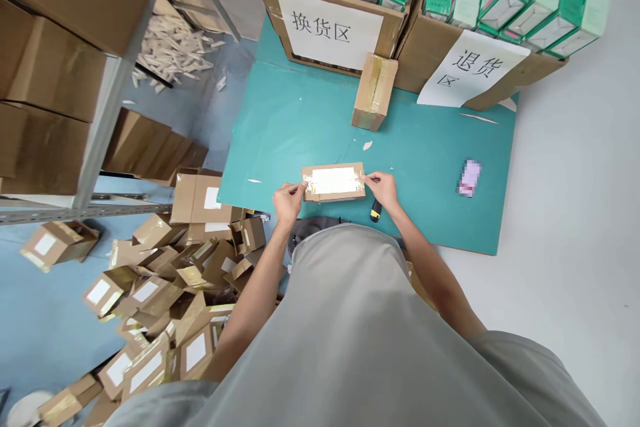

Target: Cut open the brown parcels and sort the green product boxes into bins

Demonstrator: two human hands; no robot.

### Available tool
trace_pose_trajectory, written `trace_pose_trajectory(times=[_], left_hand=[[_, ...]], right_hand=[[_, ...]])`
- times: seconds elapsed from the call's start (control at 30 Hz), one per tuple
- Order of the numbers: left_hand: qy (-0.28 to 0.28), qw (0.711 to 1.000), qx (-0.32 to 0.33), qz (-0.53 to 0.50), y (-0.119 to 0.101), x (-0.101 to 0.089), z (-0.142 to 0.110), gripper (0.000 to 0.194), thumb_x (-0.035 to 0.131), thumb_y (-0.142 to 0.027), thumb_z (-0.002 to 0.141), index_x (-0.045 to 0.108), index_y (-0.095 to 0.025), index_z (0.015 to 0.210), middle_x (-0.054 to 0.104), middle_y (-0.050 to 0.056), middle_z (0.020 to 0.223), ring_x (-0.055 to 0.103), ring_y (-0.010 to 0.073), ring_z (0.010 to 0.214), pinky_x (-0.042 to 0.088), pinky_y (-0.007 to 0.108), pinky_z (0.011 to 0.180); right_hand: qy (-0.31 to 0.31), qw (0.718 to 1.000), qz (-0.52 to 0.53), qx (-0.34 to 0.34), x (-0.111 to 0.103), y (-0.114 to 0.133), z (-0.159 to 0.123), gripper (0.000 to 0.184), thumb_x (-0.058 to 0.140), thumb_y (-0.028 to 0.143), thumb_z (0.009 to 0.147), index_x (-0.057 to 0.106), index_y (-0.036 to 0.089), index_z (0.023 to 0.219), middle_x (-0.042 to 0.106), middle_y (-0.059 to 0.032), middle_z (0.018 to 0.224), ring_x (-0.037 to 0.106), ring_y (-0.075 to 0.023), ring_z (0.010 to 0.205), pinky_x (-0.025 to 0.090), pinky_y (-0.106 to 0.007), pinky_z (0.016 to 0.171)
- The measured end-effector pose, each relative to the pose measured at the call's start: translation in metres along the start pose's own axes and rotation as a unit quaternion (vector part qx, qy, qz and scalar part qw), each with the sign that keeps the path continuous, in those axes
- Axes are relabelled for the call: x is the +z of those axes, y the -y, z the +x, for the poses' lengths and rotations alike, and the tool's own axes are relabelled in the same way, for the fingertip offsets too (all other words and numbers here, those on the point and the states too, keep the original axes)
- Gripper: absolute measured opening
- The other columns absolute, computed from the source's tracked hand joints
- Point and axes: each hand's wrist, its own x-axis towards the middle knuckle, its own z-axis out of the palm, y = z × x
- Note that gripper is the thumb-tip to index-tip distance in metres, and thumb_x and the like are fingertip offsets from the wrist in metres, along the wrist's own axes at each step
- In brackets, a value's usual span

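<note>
A small cardboard box (312, 196) with a white label (334, 180) and shiny tape on its top lies on the green table in front of me. My left hand (288, 204) pinches the box's left end, thumb and fingers closed at the corner. At the opposite end, my right hand (383, 189) has its thumb and forefinger closed on the right edge. A black and yellow utility knife (375, 211) rests on the table just below my right hand. Whether a strip of tape is between my fingertips is too small to tell.
A taped carton (374, 93) stands farther back on the green table (430, 160). Two large open boxes (325, 33) hold green and white packs. A pixelated pink item (469, 178) lies right. Several discarded cartons (165, 293) cover the floor left, beside a loaded metal shelf (107, 113).
</note>
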Motion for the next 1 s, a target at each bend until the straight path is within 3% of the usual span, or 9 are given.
trace_pose_trajectory(times=[0.13, 0.3, 0.43, 0.57, 0.67, 0.8, 0.9, 1.0], left_hand=[[0.001, 1.0, -0.03, -0.002, -0.002, 0.0, -0.007, 0.025, 0.081, -0.042, 0.093, 0.09, -0.02, 0.088, 0.083, 0.005, 0.087, 0.076, 0.0282, 0.091, 0.058, 0.036, 0.09], [0.006, 0.998, -0.024, 0.052, -0.017, -0.002, -0.015, 0.028, 0.077, -0.043, 0.098, 0.091, -0.019, 0.096, 0.084, 0.007, 0.092, 0.076, 0.0277, 0.092, 0.057, 0.036, 0.091], [0.03, 0.994, -0.009, 0.108, -0.044, -0.006, -0.023, 0.03, 0.073, -0.041, 0.102, 0.091, -0.017, 0.105, 0.084, 0.009, 0.101, 0.077, 0.0273, 0.095, 0.056, 0.035, 0.093], [0.065, 0.986, 0.061, 0.144, -0.088, 0.003, -0.048, 0.033, 0.066, -0.039, 0.108, 0.089, -0.017, 0.12, 0.082, 0.011, 0.109, 0.076, 0.0259, 0.093, 0.056, 0.035, 0.091], [0.15, 0.959, 0.144, 0.193, -0.13, 0.017, -0.075, 0.032, 0.063, -0.037, 0.112, 0.083, -0.019, 0.13, 0.081, 0.013, 0.118, 0.077, 0.0283, 0.107, 0.057, 0.034, 0.093], [0.254, 0.896, 0.228, 0.282, -0.175, 0.041, -0.101, 0.044, 0.062, -0.032, 0.114, 0.065, -0.011, 0.153, 0.076, 0.021, 0.136, 0.073, 0.032, 0.127, 0.059, 0.034, 0.096], [0.285, 0.867, 0.25, 0.324, -0.193, 0.055, -0.11, 0.048, 0.055, -0.026, 0.116, 0.056, -0.006, 0.159, 0.074, 0.026, 0.138, 0.073, 0.0336, 0.13, 0.061, 0.036, 0.093], [0.284, 0.861, 0.256, 0.335, -0.196, 0.057, -0.112, 0.046, 0.05, -0.022, 0.117, 0.056, -0.003, 0.159, 0.074, 0.029, 0.137, 0.074, 0.0346, 0.128, 0.062, 0.038, 0.091]], right_hand=[[0.009, 0.999, -0.032, 0.031, 0.012, -0.001, -0.003, 0.045, 0.076, 0.063, 0.098, 0.087, 0.021, 0.084, 0.089, -0.0122, 0.097, 0.084, -0.0326, 0.091, 0.065, -0.044, 0.093], [0.02, 0.999, -0.03, 0.038, 0.015, -0.009, -0.002, 0.042, 0.077, 0.062, 0.096, 0.085, 0.023, 0.084, 0.09, -0.0087, 0.095, 0.084, -0.0294, 0.09, 0.064, -0.038, 0.088], [0.027, 0.998, -0.014, 0.046, 0.003, -0.018, -0.003, 0.036, 0.076, 0.055, 0.096, 0.085, 0.021, 0.088, 0.09, -0.0108, 0.1, 0.084, -0.0278, 0.093, 0.063, -0.035, 0.089], [-0.002, 0.994, 0.044, 0.098, -0.019, -0.039, -0.006, 0.04, 0.078, 0.059, 0.09, 0.083, 0.019, 0.088, 0.088, -0.013, 0.097, 0.083, -0.0282, 0.092, 0.064, -0.037, 0.088], [-0.034, 0.984, 0.075, 0.159, -0.034, -0.056, -0.007, 0.049, 0.08, 0.067, 0.083, 0.081, 0.019, 0.085, 0.087, -0.0128, 0.093, 0.08, -0.0263, 0.087, 0.063, -0.036, 0.083], [-0.055, 0.978, 0.066, 0.189, -0.043, -0.067, -0.01, 0.054, 0.076, 0.07, 0.087, 0.081, 0.017, 0.089, 0.084, -0.0102, 0.087, 0.077, -0.0223, 0.082, 0.06, -0.033, 0.077], [-0.054, 0.978, 0.062, 0.191, -0.042, -0.069, -0.013, 0.05, 0.071, 0.065, 0.097, 0.082, 0.017, 0.098, 0.084, -0.0085, 0.088, 0.077, -0.0221, 0.088, 0.061, -0.032, 0.08], [-0.053, 0.978, 0.06, 0.193, -0.041, -0.067, -0.016, 0.04, 0.072, 0.055, 0.107, 0.08, 0.017, 0.116, 0.084, -0.0086, 0.108, 0.078, -0.0219, 0.098, 0.065, -0.036, 0.088]])
